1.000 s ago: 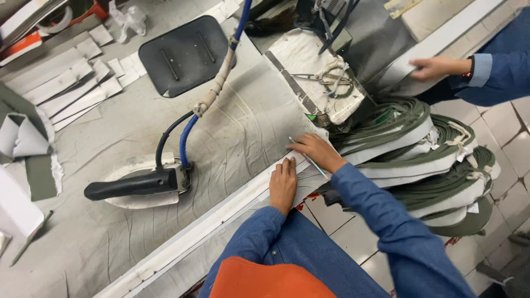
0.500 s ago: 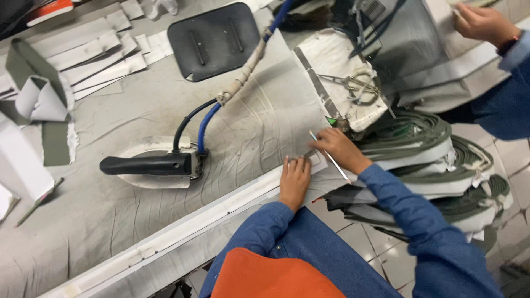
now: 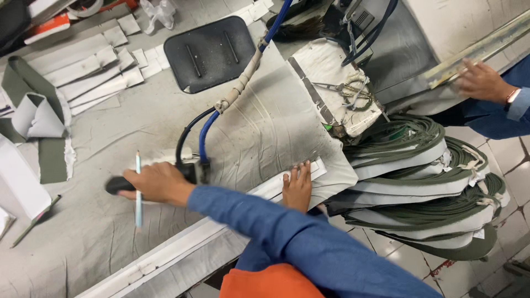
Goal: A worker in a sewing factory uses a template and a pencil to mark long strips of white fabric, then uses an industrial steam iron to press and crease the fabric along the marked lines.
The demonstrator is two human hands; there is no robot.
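While gripped, iron handle [image 3: 118,185] protrudes beyond right hand [image 3: 157,184].

Steam iron [image 3: 118,185] mostly hidden under the right hand [image 3: 157,183]; co-worker's arm [image 3: 516,105] cut off at the frame edge; scissors [image 3: 345,91] too small to tell clearly

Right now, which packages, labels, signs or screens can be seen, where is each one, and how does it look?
Clear plastic bag: top edge of the table, crumpled, see-through.
Orange and white packet: top left corner, flat, partly hidden; its kind is unclear.
White tags or ties: on the green bundles at the right, small and knotted.
Signs, screens: none visible.
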